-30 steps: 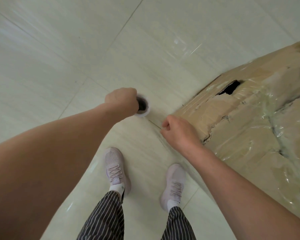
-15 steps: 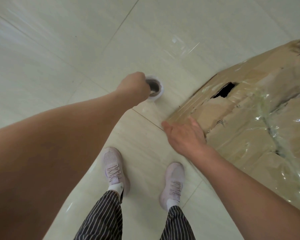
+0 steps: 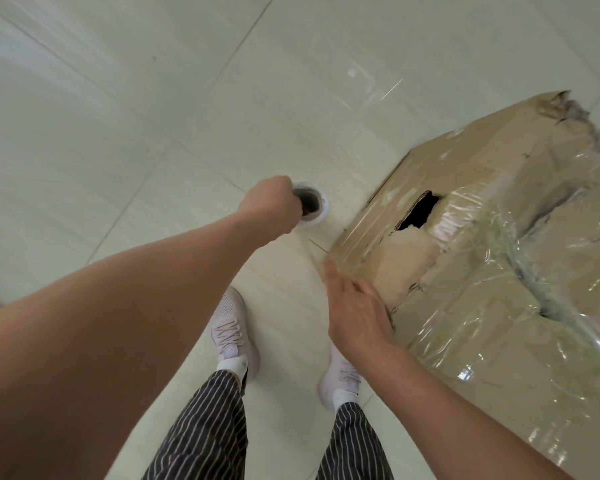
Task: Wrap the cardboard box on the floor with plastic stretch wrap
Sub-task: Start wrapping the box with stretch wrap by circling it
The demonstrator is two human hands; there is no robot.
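Two hands split the work: the left hand is closed in a fist round the near end of the roll of stretch wrap, its fingers hidden behind the knuckles. The right hand lies flat with straight fingers, holding nothing, pressed against the near corner of the cardboard box. That box sits on the tiled floor just to the right of the fist and beyond the flat palm, already sheathed in glossy film over much of its top. Any sheet running from the roll to the corner is too clear to make out, so how taut it is cannot be told. The main risk, as I judge it, is at that corner: if the fist pulls away from the box harder than the palm can pin, the wrap could slip loose or the box could skid toward the roll. Just past the right fingertips the board is ragged, with a dark hole and a torn flap below it. Tension there might crush the weak panel or snag and split the film. A one-handed hold on the roll's end could also let it tilt, so the layer bunches into a rope. The shoes stand below both hands, close enough to trip on slack wrap.
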